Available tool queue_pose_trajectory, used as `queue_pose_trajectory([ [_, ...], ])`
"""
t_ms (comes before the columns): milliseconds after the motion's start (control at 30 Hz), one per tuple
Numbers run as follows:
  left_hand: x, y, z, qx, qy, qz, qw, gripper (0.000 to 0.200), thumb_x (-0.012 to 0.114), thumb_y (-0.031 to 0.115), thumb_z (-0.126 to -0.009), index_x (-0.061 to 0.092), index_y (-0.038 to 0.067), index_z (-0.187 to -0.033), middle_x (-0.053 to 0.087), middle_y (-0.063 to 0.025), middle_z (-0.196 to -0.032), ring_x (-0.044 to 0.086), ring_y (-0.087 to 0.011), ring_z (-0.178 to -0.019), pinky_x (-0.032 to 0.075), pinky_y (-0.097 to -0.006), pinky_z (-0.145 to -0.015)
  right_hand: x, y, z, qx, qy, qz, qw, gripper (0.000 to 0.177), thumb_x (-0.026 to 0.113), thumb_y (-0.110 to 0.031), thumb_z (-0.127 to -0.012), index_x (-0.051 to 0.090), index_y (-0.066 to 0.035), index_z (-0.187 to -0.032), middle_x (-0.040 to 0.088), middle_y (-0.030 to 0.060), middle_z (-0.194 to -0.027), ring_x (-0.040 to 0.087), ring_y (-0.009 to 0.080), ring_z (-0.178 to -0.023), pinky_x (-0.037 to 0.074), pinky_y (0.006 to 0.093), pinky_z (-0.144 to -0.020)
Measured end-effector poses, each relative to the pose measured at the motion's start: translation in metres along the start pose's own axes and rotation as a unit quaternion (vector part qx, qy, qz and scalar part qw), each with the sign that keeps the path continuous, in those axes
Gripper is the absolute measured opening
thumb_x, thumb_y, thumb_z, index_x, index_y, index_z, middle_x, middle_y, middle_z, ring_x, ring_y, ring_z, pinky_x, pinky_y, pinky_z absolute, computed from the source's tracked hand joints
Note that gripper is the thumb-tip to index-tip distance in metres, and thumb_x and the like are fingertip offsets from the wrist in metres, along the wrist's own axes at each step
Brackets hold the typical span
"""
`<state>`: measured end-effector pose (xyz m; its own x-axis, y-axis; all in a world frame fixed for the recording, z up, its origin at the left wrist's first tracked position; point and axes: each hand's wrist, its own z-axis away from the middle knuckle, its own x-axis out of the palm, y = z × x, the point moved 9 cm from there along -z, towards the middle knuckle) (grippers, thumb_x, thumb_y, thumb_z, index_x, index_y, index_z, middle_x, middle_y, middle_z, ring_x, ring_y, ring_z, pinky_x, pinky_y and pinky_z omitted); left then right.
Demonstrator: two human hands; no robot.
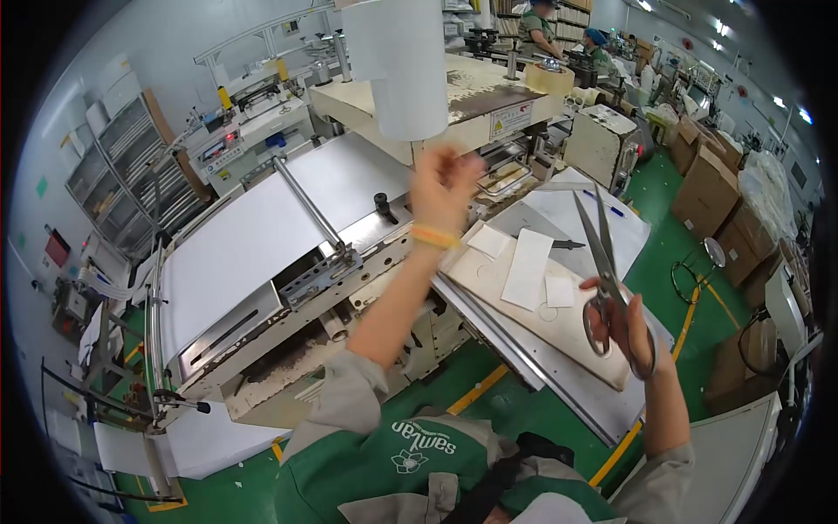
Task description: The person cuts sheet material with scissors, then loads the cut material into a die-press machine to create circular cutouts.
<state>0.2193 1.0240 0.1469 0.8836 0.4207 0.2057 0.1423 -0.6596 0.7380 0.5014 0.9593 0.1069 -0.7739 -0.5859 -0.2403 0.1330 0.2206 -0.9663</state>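
Observation:
A large pair of scissors [608,262] is in my right hand [621,325], its handles around my fingers and its blades pointing up, slightly parted. My left hand [445,188], with a yellow band at the wrist, is raised in front of the machine, just under a hanging white sheet [406,79]. Motion blurs its fingers, and whether it touches the sheet cannot be made out. Between my hands lies a cream board [572,330] bearing a long white card [527,269] and smaller white pieces [559,292].
A wide white sheet [262,227] covers the machine bed at left, crossed by a metal rod [308,206]. A blue pen [602,203] lies on paper behind the board. Cardboard boxes [709,188] line the right side. Two people [539,33] are in the background.

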Motion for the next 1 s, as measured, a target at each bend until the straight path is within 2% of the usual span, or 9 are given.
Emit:
queue_pose_trajectory([
  [133,-0.098,0.034,-0.103,0.012,0.140,0.032,0.990,0.059,0.074,0.024,-0.078,0.048,-0.005,-0.122,0.055,-0.0107,-0.105,0.052,-0.0177,-0.095,0.041,-0.0293,-0.088,0.044,-0.035,-0.048,-0.058,-0.053,0.135,0.988,0.060,0.036,-0.060,-0.091,0.045,-0.009,-0.121,0.047,0.0034,-0.083,0.047,0.0147,-0.075,0.041,0.0278,-0.069],
  [200,-0.100,0.029,-0.129,-0.084,0.042,0.028,0.995,0.071,0.073,0.028,-0.078,0.040,-0.009,-0.129,0.050,-0.0138,-0.120,0.045,-0.0199,-0.115,0.036,-0.0354,-0.099,0.068,-0.027,-0.086,-0.060,-0.070,0.117,0.989,0.048,0.040,-0.050,-0.092,0.047,-0.012,-0.120,0.049,0.0048,-0.086,0.048,0.0182,-0.085,0.041,0.0315,-0.078],
  [233,-0.099,0.026,-0.140,-0.085,0.009,0.044,0.995,0.058,0.074,0.024,-0.078,0.049,-0.006,-0.120,0.056,-0.0118,-0.111,0.052,-0.0196,-0.107,0.041,-0.0340,-0.094,0.080,-0.027,-0.108,-0.054,-0.060,0.125,0.989,0.047,0.040,-0.049,-0.093,0.047,-0.010,-0.119,0.048,0.0050,-0.085,0.048,0.0167,-0.084,0.041,0.0300,-0.077],
  [267,-0.100,0.027,-0.144,-0.096,-0.003,0.043,0.994,0.051,0.075,0.022,-0.077,0.052,-0.005,-0.115,0.058,-0.0104,-0.106,0.054,-0.0187,-0.103,0.043,-0.0327,-0.091,0.096,-0.034,-0.127,-0.146,-0.057,0.093,0.983,0.047,0.032,-0.048,-0.095,0.048,-0.009,-0.118,0.041,-0.0029,-0.074,0.038,0.0065,-0.064,0.033,0.0205,-0.057],
  [367,-0.095,0.026,-0.143,-0.118,-0.012,0.083,0.989,0.023,0.075,0.010,-0.076,0.060,0.001,-0.091,0.063,-0.0044,-0.085,0.063,-0.0146,-0.080,0.052,-0.0256,-0.072,0.121,-0.037,-0.175,-0.173,-0.062,0.036,0.982,0.058,0.032,-0.058,-0.093,0.049,-0.007,-0.116,0.041,-0.0033,-0.073,0.038,0.0063,-0.062,0.033,0.0202,-0.056],
  [600,-0.095,0.056,-0.124,-0.055,-0.011,0.071,0.996,0.020,0.073,0.006,-0.078,0.059,-0.003,-0.089,0.065,-0.0095,-0.081,0.065,-0.0170,-0.074,0.055,-0.0276,-0.070,0.148,-0.041,-0.253,-0.191,-0.060,-0.100,0.975,0.074,0.033,-0.070,-0.086,0.046,-0.004,-0.117,0.040,-0.0039,-0.070,0.035,0.0035,-0.059,0.031,0.0167,-0.052],
  [833,-0.095,0.057,-0.120,-0.037,-0.001,0.072,0.997,0.019,0.072,0.004,-0.078,0.059,-0.003,-0.090,0.064,-0.0101,-0.083,0.065,-0.0175,-0.078,0.056,-0.0275,-0.072,0.150,-0.068,-0.269,-0.246,-0.022,-0.170,0.954,0.057,0.034,-0.060,-0.092,0.052,-0.009,-0.109,0.037,-0.0075,-0.062,0.032,0.0023,-0.052,0.025,0.0195,-0.046],
  [933,-0.092,0.058,-0.116,-0.047,-0.005,0.100,0.994,0.019,0.071,0.002,-0.078,0.058,-0.004,-0.091,0.064,-0.0112,-0.086,0.065,-0.0190,-0.080,0.056,-0.0285,-0.075,0.153,-0.066,-0.270,-0.226,-0.042,-0.156,0.961,0.074,0.036,-0.072,-0.084,0.048,-0.003,-0.109,0.038,-0.0044,-0.064,0.033,0.0026,-0.054,0.027,0.0166,-0.047],
  [1000,-0.091,0.057,-0.115,-0.062,-0.004,0.108,0.992,0.019,0.070,0.001,-0.079,0.058,-0.005,-0.092,0.064,-0.0117,-0.087,0.066,-0.0201,-0.081,0.057,-0.0294,-0.077,0.147,-0.063,-0.273,-0.210,0.017,-0.158,0.965,0.037,0.038,-0.041,-0.095,0.055,-0.009,-0.093,0.038,-0.0066,-0.059,0.035,0.0028,-0.050,0.027,0.0206,-0.044],
])
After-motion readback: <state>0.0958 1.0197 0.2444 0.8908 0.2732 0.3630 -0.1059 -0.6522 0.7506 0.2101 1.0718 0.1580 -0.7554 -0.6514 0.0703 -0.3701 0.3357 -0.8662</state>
